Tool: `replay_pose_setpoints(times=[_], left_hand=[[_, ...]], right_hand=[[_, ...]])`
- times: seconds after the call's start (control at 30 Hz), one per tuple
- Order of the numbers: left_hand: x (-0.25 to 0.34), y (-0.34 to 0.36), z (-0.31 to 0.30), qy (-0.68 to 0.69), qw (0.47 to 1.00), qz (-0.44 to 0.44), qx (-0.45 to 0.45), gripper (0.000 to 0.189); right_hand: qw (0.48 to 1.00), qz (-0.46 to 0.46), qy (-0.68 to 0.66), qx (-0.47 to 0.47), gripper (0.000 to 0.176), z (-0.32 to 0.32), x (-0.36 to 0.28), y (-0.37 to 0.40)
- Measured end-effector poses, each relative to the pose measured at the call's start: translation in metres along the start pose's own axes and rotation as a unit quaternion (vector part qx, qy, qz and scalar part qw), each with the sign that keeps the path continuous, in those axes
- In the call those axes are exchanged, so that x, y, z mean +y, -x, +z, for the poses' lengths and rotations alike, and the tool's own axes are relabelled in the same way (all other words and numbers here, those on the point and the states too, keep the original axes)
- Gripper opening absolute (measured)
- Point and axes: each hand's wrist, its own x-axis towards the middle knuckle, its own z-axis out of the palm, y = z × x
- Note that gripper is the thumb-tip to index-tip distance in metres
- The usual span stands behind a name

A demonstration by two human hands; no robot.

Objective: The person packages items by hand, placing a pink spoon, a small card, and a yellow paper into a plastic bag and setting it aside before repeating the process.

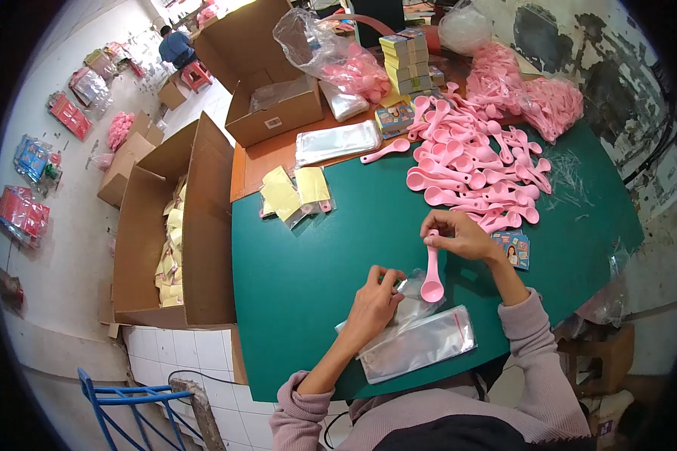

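Between the fingertips of my right hand [459,234] hangs a pink measuring spoon [432,288], its bowl end pointing down toward me. My left hand [374,307] is closed on the edge of a clear plastic bag [412,310], and the spoon's bowl overlaps that bag in this view. Just below lies a stack of flat clear bags [421,347] near the table's front edge. Printed cards [514,250] rest beside my right wrist. Beyond my right hand spreads a large heap of loose pink spoons [470,177].
Packed bags with yellow cards [282,194] lie at the green table's [301,286] left. A cardboard box [222,248] of similar packs stands alongside. Behind are more clear bags [338,143], bundled cards [405,60] and bagged spoons [553,105]. Someone [176,46] sits far off.
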Motion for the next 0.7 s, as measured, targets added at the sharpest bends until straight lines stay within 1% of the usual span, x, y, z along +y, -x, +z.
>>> replay_pose_setpoints(times=[0.07,0.13,0.2,0.27,0.3,0.33,0.37,0.4,0.47,0.5,0.53,0.57,0.6,0.63,0.67,0.7], left_hand=[[0.003,-0.002,-0.001,0.063,0.997,-0.034,0.001,0.035],[0.001,-0.002,-0.001,0.056,0.998,-0.018,-0.010,0.036],[-0.003,-0.002,-0.001,0.049,0.999,-0.004,-0.021,0.037],[-0.007,-0.001,0.000,0.016,0.999,0.003,0.044,0.035],[-0.008,-0.001,-0.004,0.017,0.999,0.003,0.044,0.035],[-0.009,-0.002,-0.011,0.006,0.999,-0.003,0.048,0.031],[-0.011,-0.003,-0.016,-0.004,0.999,-0.009,0.050,0.027],[-0.013,-0.005,-0.018,-0.004,0.999,-0.009,0.050,0.027],[-0.020,-0.008,-0.021,0.017,0.993,0.038,0.110,0.017],[-0.023,-0.008,-0.023,0.134,0.989,-0.036,0.046,0.014],[-0.023,-0.008,-0.024,0.134,0.989,-0.036,0.047,0.014],[-0.022,-0.008,-0.025,0.264,0.958,-0.113,0.006,0.019],[-0.020,-0.008,-0.026,0.388,0.902,-0.186,-0.035,0.023],[-0.019,-0.008,-0.026,0.389,0.901,-0.186,-0.034,0.023],[-0.016,-0.009,-0.027,0.396,0.899,-0.183,-0.040,0.028],[-0.015,-0.010,-0.027,0.402,0.897,-0.180,-0.046,0.034]], right_hand=[[1.000,0.001,0.007,0.003,0.013,-0.001,0.004,-0.002],[0.993,0.008,0.114,0.004,0.012,0.000,0.005,-0.002],[0.992,0.006,0.126,0.010,0.012,0.001,0.004,-0.002],[0.990,0.004,0.137,0.015,0.012,0.001,0.004,-0.002],[0.988,0.004,0.156,0.019,0.012,0.001,0.003,-0.002],[0.985,0.005,0.174,0.024,0.012,0.000,0.003,-0.002],[0.985,0.005,0.173,0.024,0.012,0.000,0.004,-0.002],[0.984,0.002,0.178,0.022,0.013,-0.002,0.005,-0.002],[0.983,-0.001,0.182,0.019,0.014,-0.001,0.006,-0.002],[0.986,-0.002,0.165,0.037,0.013,0.000,0.005,-0.002],[0.987,-0.002,0.148,0.056,0.012,0.001,0.004,-0.001],[0.987,-0.002,0.149,0.055,0.012,0.003,0.002,-0.003],[0.984,-0.036,0.110,0.136,0.011,0.006,0.000,-0.004],[0.971,-0.070,0.071,0.217,0.010,0.010,-0.002,-0.005],[0.971,-0.069,0.072,0.216,0.010,0.015,-0.005,-0.005],[0.962,-0.093,0.056,0.249,0.010,0.020,-0.009,-0.004]])
